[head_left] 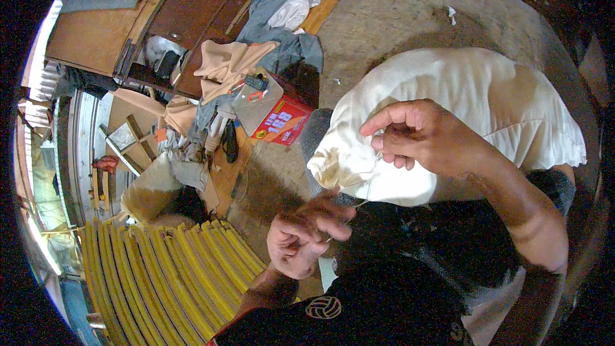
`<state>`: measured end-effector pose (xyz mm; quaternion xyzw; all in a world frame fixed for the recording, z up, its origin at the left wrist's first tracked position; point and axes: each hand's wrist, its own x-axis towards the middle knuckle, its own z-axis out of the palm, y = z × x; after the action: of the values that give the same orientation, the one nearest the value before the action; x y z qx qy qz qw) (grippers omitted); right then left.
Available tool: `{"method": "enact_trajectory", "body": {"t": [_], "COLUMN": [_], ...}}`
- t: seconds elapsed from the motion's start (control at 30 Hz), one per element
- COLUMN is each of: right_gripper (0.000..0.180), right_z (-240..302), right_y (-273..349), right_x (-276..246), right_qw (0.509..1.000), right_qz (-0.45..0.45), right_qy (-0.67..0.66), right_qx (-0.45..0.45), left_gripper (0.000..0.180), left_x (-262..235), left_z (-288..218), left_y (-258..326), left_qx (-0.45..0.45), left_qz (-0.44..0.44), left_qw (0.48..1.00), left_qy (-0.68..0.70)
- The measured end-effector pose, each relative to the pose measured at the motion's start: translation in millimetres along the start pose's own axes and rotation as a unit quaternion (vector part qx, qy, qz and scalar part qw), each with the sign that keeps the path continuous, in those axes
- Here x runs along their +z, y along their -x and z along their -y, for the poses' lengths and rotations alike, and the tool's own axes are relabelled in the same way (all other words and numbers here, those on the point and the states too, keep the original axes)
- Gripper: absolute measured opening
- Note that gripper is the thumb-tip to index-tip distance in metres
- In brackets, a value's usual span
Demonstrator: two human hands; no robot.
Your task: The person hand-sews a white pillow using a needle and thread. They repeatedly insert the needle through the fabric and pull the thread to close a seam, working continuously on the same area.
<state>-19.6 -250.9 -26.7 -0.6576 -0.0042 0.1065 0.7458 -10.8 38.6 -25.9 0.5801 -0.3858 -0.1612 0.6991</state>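
Observation:
A white stuffed cloth cushion [467,83] lies across my lap, its gathered, crumpled end toward the left. A thin pale thread [366,200] runs between my two hands in front of that end. My left hand [301,240], low and left of the cushion, is closed with its fingers curled around the thread. Over the cushion, my right hand [416,138] has bent fingers pinched on the thread's upper part. Whether a needle is among those fingers is too small to make out.
A yellow slatted bench [166,275] stands at lower left. Beyond it are a red box-shaped tin [282,118] with small tools on top, a peach cloth [230,64], and grey cloths [275,13] heaped along a wooden cabinet [192,0]. Scraps dot the concrete floor [397,0].

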Motion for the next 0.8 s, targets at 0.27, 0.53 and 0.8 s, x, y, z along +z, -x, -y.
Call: {"method": "enact_trajectory", "body": {"t": [0.27, 0.53, 0.8], "right_gripper": [0.032, 0.031, 0.020], "right_z": [9, 51, 21], "right_y": [13, 44, 44], "right_x": [-10, 8, 13], "right_qw": [0.999, 0.992, 0.969], "right_qz": [-0.020, -0.048, -0.076], "right_qy": [-0.025, -0.116, 0.205], "right_qx": [-0.007, 0.009, -0.115], "left_gripper": [0.012, 0.039, 0.057], "left_x": [-72, -211, -255], "left_z": [-3, 133, 180], "left_y": [37, 219, 452], "left_qx": [-0.269, -0.609, -0.862], "left_qz": [0.146, 0.102, 0.097], "left_qw": [0.945, 0.783, 0.483], "left_qy": [0.113, -0.076, -0.118]}}
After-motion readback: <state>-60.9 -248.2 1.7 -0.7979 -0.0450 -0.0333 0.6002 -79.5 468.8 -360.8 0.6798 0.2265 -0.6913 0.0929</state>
